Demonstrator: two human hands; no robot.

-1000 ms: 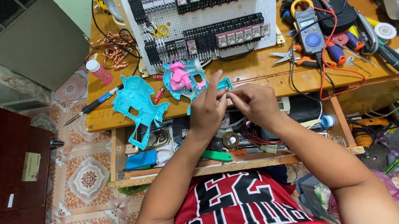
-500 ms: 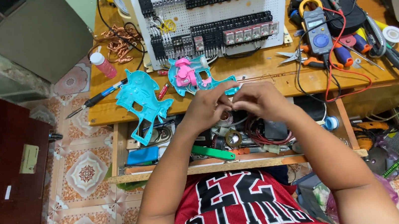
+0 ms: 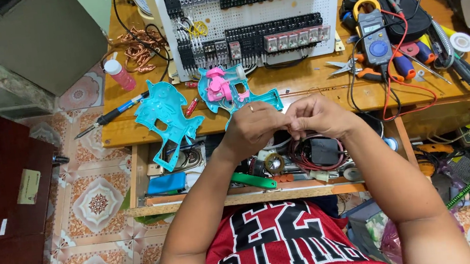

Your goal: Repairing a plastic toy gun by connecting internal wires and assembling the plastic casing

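at centre frame, the left hand (image 3: pixel 252 129) and right hand (image 3: pixel 318 115) meet fingertip to fingertip over an open drawer, grips pinched shut; what they hold cannot be told. a turquoise plastic toy shell half (image 3: pixel 167 117) lies left on the wooden table (image 3: pixel 312 85).

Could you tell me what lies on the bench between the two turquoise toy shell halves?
In the head view, a small red cylindrical part lies on the wooden bench between the empty turquoise shell half and the pink-geared shell half.

Sleeveless red jersey (image 3: pixel 287 250) with bold black, white-edged lettering; bare arms; thin ring (image 3: pixel 252 108) on left hand (image 3: pixel 252 127).
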